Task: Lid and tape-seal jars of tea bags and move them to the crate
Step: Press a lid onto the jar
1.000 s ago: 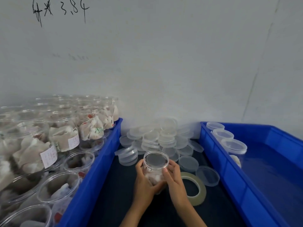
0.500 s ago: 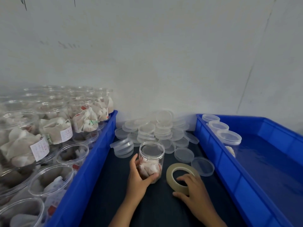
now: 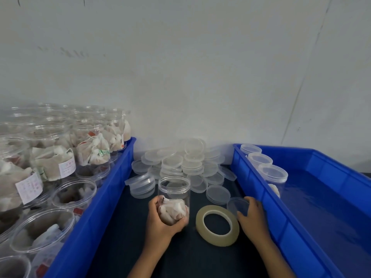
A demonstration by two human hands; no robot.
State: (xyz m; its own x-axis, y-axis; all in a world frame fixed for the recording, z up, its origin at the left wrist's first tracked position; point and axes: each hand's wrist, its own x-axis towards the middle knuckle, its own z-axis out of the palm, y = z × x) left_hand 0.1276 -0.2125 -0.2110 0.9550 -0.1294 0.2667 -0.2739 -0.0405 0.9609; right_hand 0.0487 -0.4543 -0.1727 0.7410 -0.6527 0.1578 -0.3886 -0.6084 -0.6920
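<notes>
A clear jar (image 3: 173, 189) with tea bags in its bottom stands upright on the dark table between two blue crates. My left hand (image 3: 160, 223) grips its lower half from the left. I cannot tell whether a lid is on its rim. A roll of clear tape (image 3: 217, 240) lies flat just right of the jar. My right hand (image 3: 254, 217) is right of the tape, its fingers and thumb curled round a loose clear lid (image 3: 235, 204) beside the right crate (image 3: 261, 189).
A pile of clear lids (image 3: 180, 163) lies against the wall behind the jar. The left crate (image 3: 104, 197) is packed with open jars of tea bags (image 3: 74, 191). Three lidded jars (image 3: 273, 172) stand in the right crate's far left corner.
My right hand left the jar top, touched the tape roll, then moved right onto a loose lid. The tape roll now lies flat. My left hand stayed on the jar.
</notes>
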